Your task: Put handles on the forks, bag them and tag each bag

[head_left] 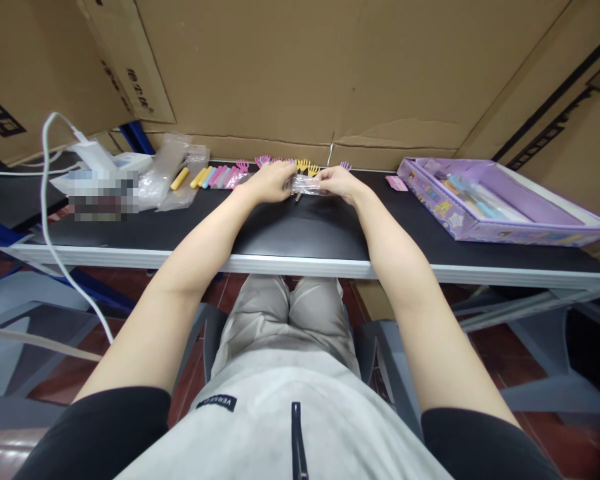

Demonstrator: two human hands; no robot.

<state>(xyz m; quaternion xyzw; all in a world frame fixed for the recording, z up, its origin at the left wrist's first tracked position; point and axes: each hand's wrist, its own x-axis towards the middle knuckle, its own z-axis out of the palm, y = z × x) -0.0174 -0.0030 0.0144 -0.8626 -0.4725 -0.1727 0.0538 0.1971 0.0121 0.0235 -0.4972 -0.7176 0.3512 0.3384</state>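
Over the black table top, my left hand (pixel 274 181) and my right hand (pixel 341 183) hold a small clear plastic bag (pixel 306 185) stretched between them. Fingers of both hands are closed on its two ends. Just below the bag, small dark pieces (pixel 297 197) show, too small to name. Behind my hands lie comb-like pieces with curved prongs, among them a yellow one (pixel 304 165), a pink one (pixel 263 161) and a purple one (pixel 346 165). To the left of my left hand, several short coloured sticks (pixel 213 177) lie in a row, yellow, blue and pink.
At right stands an open purple box (pixel 510 235) with wrapped items inside, a small pink packet (pixel 397 183) beside it. Clear plastic bags (pixel 163 175) and a yellow stick (pixel 180 179) lie at left, near a white plug (pixel 96 159) with a cable. Cardboard (pixel 280 80) walls the back.
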